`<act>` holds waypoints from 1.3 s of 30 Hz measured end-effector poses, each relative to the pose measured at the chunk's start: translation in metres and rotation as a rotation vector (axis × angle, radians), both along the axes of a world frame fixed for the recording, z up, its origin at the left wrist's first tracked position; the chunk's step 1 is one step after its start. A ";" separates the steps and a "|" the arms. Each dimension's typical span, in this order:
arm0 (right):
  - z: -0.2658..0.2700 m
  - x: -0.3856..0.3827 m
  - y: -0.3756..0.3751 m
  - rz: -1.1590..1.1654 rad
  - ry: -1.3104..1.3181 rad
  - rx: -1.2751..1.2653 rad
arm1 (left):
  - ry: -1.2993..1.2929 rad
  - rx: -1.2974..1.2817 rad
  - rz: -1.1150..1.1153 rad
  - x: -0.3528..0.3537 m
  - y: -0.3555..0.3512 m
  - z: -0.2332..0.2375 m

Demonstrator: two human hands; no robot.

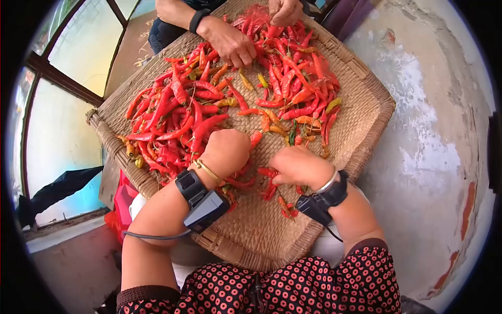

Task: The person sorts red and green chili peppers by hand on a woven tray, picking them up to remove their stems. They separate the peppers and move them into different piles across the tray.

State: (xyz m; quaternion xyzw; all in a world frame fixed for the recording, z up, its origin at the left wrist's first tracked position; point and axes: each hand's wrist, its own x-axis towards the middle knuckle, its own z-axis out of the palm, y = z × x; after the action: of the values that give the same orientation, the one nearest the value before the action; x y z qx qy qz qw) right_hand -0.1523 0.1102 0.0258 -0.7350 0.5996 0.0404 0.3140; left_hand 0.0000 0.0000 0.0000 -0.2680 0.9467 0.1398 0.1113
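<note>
A wide woven tray (361, 112) carries a spread heap of red chillies (178, 120). At its far edge another person's hand (230, 42) rests on the heap. The left grip (226, 152) is curled closed on the heap's near edge, with anything inside it hidden. The right grip (298, 165) bends over a few loose chillies (269, 180) just beside it; I cannot tell whether it pinches one.

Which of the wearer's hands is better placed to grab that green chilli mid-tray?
Right. The right hand lies just below the green chilli; the left hand sits further off, by the red chillies.
</note>
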 end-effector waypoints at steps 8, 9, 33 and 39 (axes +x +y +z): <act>-0.019 0.014 -0.004 0.098 0.176 -0.029 | 0.582 0.691 0.294 -0.006 -0.033 0.015; -0.016 0.010 -0.006 0.093 0.173 -0.034 | 0.788 0.938 0.480 -0.008 -0.034 0.014; -0.023 -0.063 0.018 -0.226 0.138 -0.002 | 0.137 0.121 -0.309 0.000 -0.001 0.002; 0.007 -0.069 0.017 -0.253 0.039 -0.017 | 0.154 0.213 -0.316 0.001 -0.001 0.009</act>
State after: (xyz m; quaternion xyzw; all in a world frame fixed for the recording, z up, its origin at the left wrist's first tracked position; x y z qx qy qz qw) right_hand -0.2210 0.1275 0.0326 -0.6552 0.6938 0.0094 0.2987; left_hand 0.0010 -0.0006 0.0086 -0.0913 0.9625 0.2402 0.0868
